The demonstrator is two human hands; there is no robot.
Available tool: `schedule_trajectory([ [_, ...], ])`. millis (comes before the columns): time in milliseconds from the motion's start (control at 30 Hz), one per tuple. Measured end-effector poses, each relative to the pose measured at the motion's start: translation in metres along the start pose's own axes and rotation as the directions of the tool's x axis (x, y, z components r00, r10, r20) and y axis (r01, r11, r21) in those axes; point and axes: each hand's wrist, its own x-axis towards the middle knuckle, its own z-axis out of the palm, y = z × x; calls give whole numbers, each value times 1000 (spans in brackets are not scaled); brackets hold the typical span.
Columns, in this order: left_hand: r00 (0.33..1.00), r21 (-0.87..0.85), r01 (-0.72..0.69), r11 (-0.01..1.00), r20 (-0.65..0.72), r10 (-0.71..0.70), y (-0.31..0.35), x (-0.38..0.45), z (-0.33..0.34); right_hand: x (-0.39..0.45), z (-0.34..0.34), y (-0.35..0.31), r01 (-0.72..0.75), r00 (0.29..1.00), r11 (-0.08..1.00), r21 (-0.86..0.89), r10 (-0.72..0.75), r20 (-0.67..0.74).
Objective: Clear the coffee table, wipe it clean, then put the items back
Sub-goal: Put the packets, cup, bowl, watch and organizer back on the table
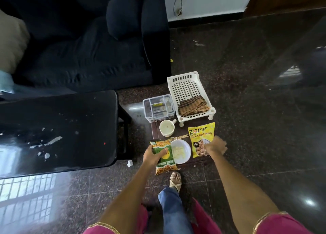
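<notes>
Lower centre of the frame: left grip grasps a green-and-yellow snack packet; right grip pinches a yellow soya-chunks packet.

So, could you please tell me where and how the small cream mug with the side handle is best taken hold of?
Take the small cream mug by its handle, which juts toward the white slatted plastic rack. Come from above on that far-right side. The mug stands upright with its mouth open, and the clear plastic organiser box crowds its far-left side, so pinching the handle or rim seems safest.
</notes>
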Motion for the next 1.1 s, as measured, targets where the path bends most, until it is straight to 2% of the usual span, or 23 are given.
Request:
schedule_trajectory([
  [133, 999, -38, 19, 999, 38, -17, -17, -3, -23, -23, -19, -4, 3, 990, 996, 89, 10, -142],
  [200, 999, -46, 10, 999, 50, -8, -48, 15, -36, -46, -23, -5, -5, 971, 985, 170, 46, -236],
  [300, 998, -35, -13, 999, 67, 16, -41, -30, -68, -85, -22, -7, 0, 933, 961, 276, 99, -346],
  [433, 997, -134, -1, 991, 80, 12, -60, -73, -119, -148, -7, -41, 141, 909, 960, 243, -29, -415],
  [533, 998, -125, -44, 991, 37, 49, -94, -76, -165, -196, 13, -83, 275, 919, 912, 303, -156, -363],
  [633, 999, -134, -41, 990, -24, 39, -122, -81, -219, -251, 44, -129, 347, 936, 852, 392, -288, -203],
  [767, 995, -184, -35, 982, -99, 16, -152, -82, -279, -308, 84, -173, 363, 911, 818, 446, -412, 13],
  [900, 979, -200, 23, 980, -192, -62, -186, -68, -320, -342, 127, -198, 331, 902, 843, 424, -415, 122],
  [1100, 953, -174, 116, 978, -258, -159, -181, -60, -339, -345, 176, -240, 268, 909, 852, 450, -378, 176],
])
